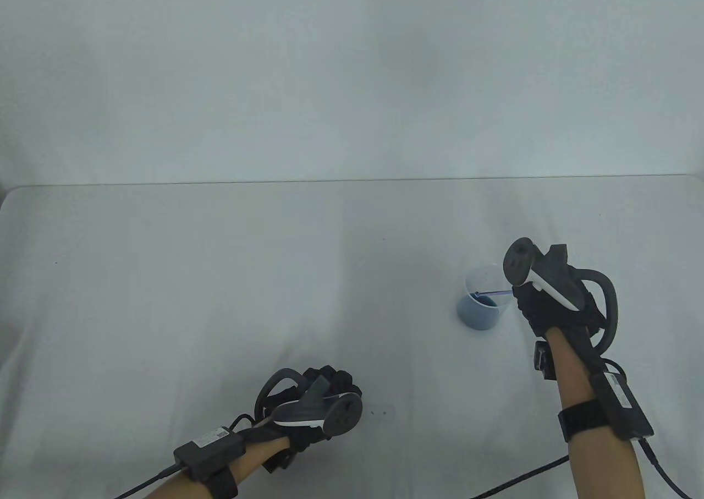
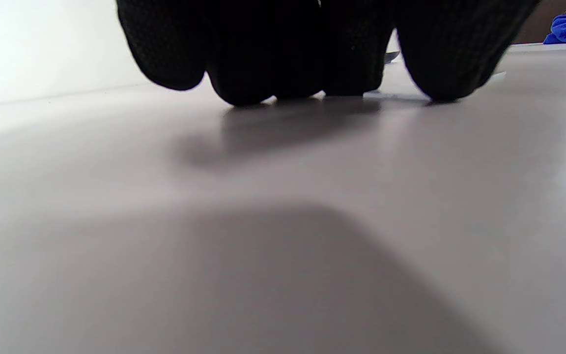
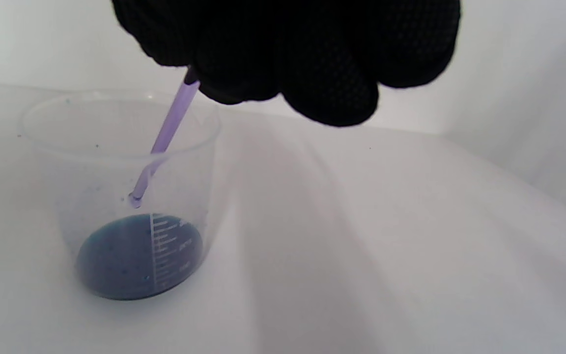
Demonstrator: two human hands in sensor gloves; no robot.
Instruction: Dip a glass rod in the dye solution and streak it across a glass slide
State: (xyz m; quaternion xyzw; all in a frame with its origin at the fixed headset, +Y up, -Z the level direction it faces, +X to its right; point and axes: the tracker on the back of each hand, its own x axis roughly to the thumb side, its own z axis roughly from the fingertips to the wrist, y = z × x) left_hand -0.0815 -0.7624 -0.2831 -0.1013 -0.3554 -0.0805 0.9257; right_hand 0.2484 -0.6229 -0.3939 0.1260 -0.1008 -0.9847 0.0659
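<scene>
The table (image 1: pixel 220 279) is big and white, and both hands work near its front edge. The right hand (image 1: pixel 550 301) is curled tight around the top of the glass rod (image 3: pixel 165 132) — the fingers (image 3: pixel 312 64) are bunched up and the rod pokes out below them, slanting down and away from the grip. Right under that grip stands the cup (image 3: pixel 116 196), a see-through one with lines printed on its side. At its bottom sits the dye (image 3: pixel 135 258), dark blue. The rod's tip is inside the cup, just above the dye, and it looks like it is not touching it.

The left hand (image 1: pixel 319 400) is well apart from the cup, low on the table with its fingertips (image 2: pixel 243 73) pressing down. A thin clear edge peeks out beside those fingertips — this is likely the glass slide (image 2: pixel 496 75), held flat under them, but most of it is hidden.

So how far along? The rod looks purple all down its length, so I think the dip is done or nearly done. I see no streak on the slide. Left to do: carry the rod over to the left hand and drag its tip across the slide.
</scene>
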